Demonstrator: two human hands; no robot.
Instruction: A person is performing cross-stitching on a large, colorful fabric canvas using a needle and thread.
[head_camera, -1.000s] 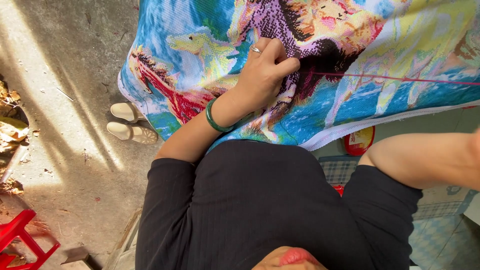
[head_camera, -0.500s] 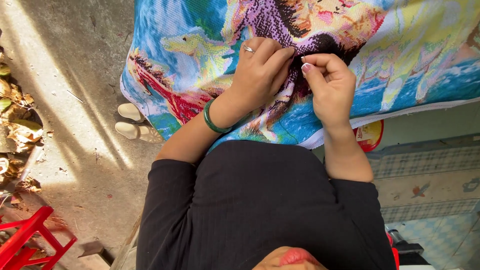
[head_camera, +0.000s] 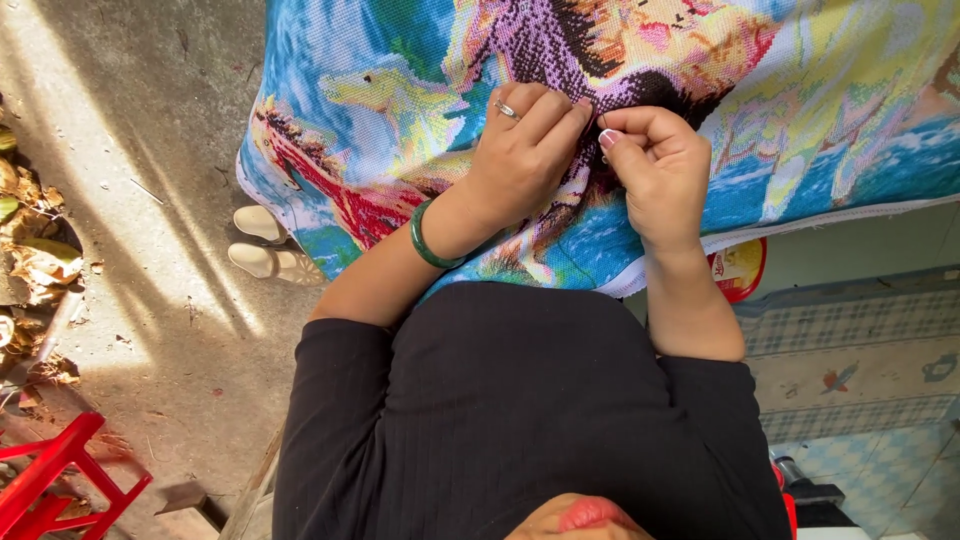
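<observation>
Your right hand (head_camera: 655, 170) is curled up tight, thumb and forefinger pinched together right at the dark patch of the embroidery (head_camera: 800, 110). Pretty sure there's a needle in that pinch, but it's too small to actually see, so take that with a grain of salt. Your left hand (head_camera: 525, 150) lies flat-ish on the cloth just beside it, fingers bent and pressing the fabric down, fingertips touching the right hand's knuckles. It isn't gripping anything, more like pinning the spot in place. Ring on one finger, green bangle (head_camera: 425, 238) on that wrist.

The embroidery is spread out in front of you, draped over your lap area, big colourful picture with purple, blue and yellow zones, white edge (head_camera: 800, 222) hanging on the near side.

Stuff that could bite you here: your left fingertips sit really close to where the point would come through, so a quick push could jab them. Pull too hard and the cloth puckers around that dark patch. Also the cloth hangs loose at the left corner, near the dusty floor (head_camera: 130, 200), so it could slide down and pick up dirt.

Further out: pale shoes (head_camera: 262, 245) under the cloth, dry leaves (head_camera: 30, 260) at the far left, a red stool (head_camera: 55, 480) at bottom left, a mat (head_camera: 860, 350) on the right.
</observation>
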